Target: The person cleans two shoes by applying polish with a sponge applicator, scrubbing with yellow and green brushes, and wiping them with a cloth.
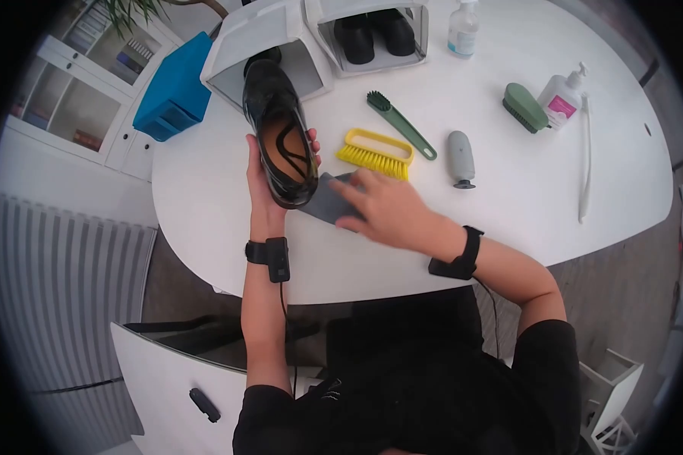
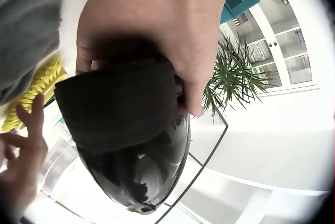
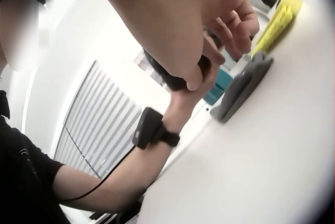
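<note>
A white table [image 1: 524, 205] spans the work area, with a white box [image 1: 231, 38] on it at the far side and a blue box [image 1: 178, 87] at its edge. A glossy black shoe [image 1: 269, 91] is held above the table, its toe end in front of the white box's opening, its inside facing the wearer in the head view. The left hand [image 1: 262, 197] grips it near the heel, thumb along one side and fingers curled round the other. The right hand [image 1: 391, 208] hangs over a gray cloth [image 1: 322, 201], its fingers loosely bent and apart, with hold of nothing; the right wrist view shows the cloth on the table beneath them. Beyond the cloth lie a yellow brush [image 1: 372, 160] and a green brush [image 1: 402, 125]. The step appears to be one of wiping the shoe, with the cloth being either taken up or just laid aside; which, cannot be told. If wiping is due, the next move calls for pinching the cloth while the left grip stays firm.
</note>
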The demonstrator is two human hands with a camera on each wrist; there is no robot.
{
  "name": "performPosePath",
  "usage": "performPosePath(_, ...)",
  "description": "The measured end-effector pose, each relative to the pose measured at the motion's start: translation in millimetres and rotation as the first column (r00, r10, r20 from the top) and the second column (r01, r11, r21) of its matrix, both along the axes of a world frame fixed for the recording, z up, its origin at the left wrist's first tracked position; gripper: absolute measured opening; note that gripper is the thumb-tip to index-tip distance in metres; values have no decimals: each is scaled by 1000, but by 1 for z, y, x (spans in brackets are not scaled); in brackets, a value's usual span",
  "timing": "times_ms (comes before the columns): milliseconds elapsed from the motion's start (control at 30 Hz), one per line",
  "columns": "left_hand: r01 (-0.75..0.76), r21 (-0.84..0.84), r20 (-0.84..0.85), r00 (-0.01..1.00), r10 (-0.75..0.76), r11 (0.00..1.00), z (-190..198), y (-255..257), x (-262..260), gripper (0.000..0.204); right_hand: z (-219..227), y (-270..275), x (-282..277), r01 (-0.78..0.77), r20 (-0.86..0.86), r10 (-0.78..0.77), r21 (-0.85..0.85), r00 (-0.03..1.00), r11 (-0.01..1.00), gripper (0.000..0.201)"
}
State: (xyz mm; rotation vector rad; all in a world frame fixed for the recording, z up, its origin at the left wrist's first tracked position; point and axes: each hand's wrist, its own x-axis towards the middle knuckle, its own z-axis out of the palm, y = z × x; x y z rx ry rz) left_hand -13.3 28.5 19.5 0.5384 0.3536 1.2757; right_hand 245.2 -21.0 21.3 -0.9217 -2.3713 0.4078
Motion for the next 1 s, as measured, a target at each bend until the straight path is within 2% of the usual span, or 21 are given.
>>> performPosePath(100, 43, 0, 35, 998, -43, 999, 5, 2, 10, 81, -8, -5, -11, 5, 91, -17, 127, 996, 992, 44)
performPosePath(133, -6, -27, -47, 999, 5, 1000, 12, -1, 16, 83, -10, 0, -10, -44, 148, 37, 46, 988, 998, 41)
performPosePath(167, -15, -20, -42, 999, 14, 1000, 13, 0, 15, 83, -12, 4, -8, -88, 203, 94, -38, 975, 995, 38)
performPosePath(200, 9, -11, -93, 996, -10, 1000, 13, 2, 14, 82, -10, 10, -2, -97, 212, 101, -29, 972, 995, 38)
performPosePath(267, 25, -1, -136, 990, -25, 1000, 13, 2, 14, 80, -6, 17, 19, -123, 139, 167, -284, 976, 951, 34)
performPosePath(300, 15, -12, -208, 978, -17, 1000, 13, 1, 13, 80, 0, 22, 32, -126, 148, 173, -279, 974, 952, 34)
performPosePath(367, -6, -35, -350, 937, -7, 999, 12, -2, 14, 81, 24, 30, 56, -33, -110, -6, -347, 994, 937, 29)
performPosePath(400, 40, -109, -298, 952, -71, 993, 5, -4, 10, 84, 39, 33, 65, -30, -106, -7, -342, 994, 939, 29)
performPosePath(433, 47, -106, -297, 952, -77, 993, 0, -9, 11, 84, 55, 37, 72, 69, -183, -182, -495, 966, 866, 30)
performPosePath(467, 43, -103, -402, 912, -81, 994, -4, -14, 13, 85, 64, 40, 77, 141, -231, -365, -640, 902, 755, 31)
performPosePath(500, 45, -101, -505, 859, -90, 994, -3, -18, 17, 87, 68, 43, 76, 151, -236, -381, -642, 894, 752, 31)
performPosePath(567, 117, -106, -539, 827, -156, 988, 0, -23, 27, 85, 72, 44, 68, 114, -592, -391, -449, 705, 886, 35)
performPosePath(600, 170, -106, -566, 800, -200, 980, 4, -26, 35, 84, 71, 48, 65, 131, -593, -408, -454, 694, 881, 35)
performPosePath(633, 189, -110, -566, 795, -218, 976, 5, -28, 44, 84, 69, 53, 63, 200, -564, -305, -242, 767, 949, 39)
performPosePath(667, 212, -77, -638, 740, -212, 974, 6, -32, 52, 86, 67, 54, 62, 238, -499, -214, -17, 839, 971, 43)
performPosePath(700, 237, -42, -706, 680, -197, 970, 8, -35, 60, 89, 63, 54, 61, 255, -498, -230, -19, 836, 967, 43)
performPosePath(767, 269, -56, -701, 675, -230, 961, 15, -36, 69, 90, 55, 55, 62, 213, -337, -171, 91, 926, 973, 43)
performPosePath(800, 274, -71, -729, 642, -238, 959, 16, -34, 68, 88, 54, 52, 64, 140, -344, -116, 46, 932, 989, 34)
performPosePath(833, 273, -85, -757, 608, -241, 958, 17, -33, 67, 87, 54, 48, 63, 146, -346, -120, 49, 930, 988, 34)
performPosePath(933, 284, -70, -815, 537, -219, 956, 21, -33, 66, 84, 57, 36, 62, -28, -175, 77, 268, 981, 963, 24)
performPosePath(1000, 274, -19, -855, 493, -157, 961, 17, -37, 70, 83, 52, 37, 54, -8, -158, 69, 355, 985, 935, 25)
